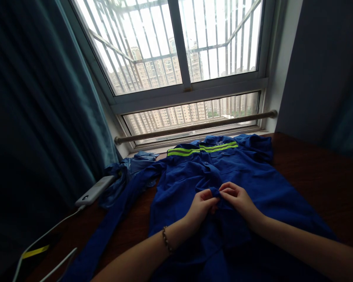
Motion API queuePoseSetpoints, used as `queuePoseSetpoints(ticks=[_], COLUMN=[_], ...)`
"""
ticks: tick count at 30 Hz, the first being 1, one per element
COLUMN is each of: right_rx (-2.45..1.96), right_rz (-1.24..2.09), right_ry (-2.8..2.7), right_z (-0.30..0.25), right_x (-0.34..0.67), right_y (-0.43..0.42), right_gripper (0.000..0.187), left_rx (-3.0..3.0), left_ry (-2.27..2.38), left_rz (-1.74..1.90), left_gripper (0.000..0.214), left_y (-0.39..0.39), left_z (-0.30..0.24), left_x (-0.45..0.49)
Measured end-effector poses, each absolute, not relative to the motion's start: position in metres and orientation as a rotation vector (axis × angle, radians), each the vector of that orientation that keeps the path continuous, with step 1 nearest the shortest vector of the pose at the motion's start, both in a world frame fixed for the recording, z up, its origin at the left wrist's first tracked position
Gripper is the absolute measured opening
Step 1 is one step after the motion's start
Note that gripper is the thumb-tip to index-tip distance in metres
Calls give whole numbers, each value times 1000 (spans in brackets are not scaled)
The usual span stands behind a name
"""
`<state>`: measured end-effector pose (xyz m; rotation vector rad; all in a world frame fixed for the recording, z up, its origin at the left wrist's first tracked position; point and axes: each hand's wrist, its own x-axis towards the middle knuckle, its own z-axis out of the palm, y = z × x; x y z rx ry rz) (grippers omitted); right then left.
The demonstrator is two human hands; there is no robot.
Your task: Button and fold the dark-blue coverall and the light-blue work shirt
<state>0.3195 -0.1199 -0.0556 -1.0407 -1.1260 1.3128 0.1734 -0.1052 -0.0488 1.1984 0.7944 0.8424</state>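
Observation:
A blue work shirt [182, 180] with yellow-green reflective stripes across the chest lies spread on the dark wooden table, collar toward the window. My left hand [204, 201] pinches the front placket near the middle of the shirt. Close beside it, my right hand [237, 197] pinches the same raised bit of cloth from the other side. The fingertips of both hands nearly meet there. Whether a button sits between them I cannot make out. One sleeve [114, 219] stretches down the left side; the other is bunched at the upper right.
A white power bank [95, 190] with a white cable [51, 231] lies at the left, beside crumpled blue cloth and clear plastic [135, 162]. The wooden table [300, 168] extends right. Behind stand a barred window with a metal rail [194, 127] and a curtain [47, 98].

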Motion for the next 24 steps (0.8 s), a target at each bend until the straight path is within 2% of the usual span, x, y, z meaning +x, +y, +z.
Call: queuePoseSetpoints(ticks=[5,8,11,16,19,21,24], right_rx=[-1102,-1100,-1121,-1103,-1027,-1059,-1134], right_rz=[938,881,1033,1610,1765,1706,1313], right_ry=[-1444,-1487,-1368,-901,-829,-908,-1201], right_z=[-49,-47,-46,-51,-55,-54,-43], right_x=[319,319,321,323,324,325,326], right_y=[-126,-127,-126,-121,-115,-113,-117], right_gripper=[17,13,16,20,18,19,25], left_rx=[1191,1213,1235,1322,1356,1336,1185], left_ry=[838,864,876,872,880,884,874], left_rz=[865,860,850,860,873,881,880], left_gripper=[11,8,13,15,18,21,21], left_y=[-105,-106,-107,-109,-109,-107,-101], left_z=[-50,-50,-48,-45,-46,-48,-50], left_x=[173,174,174,176,177,176,173])
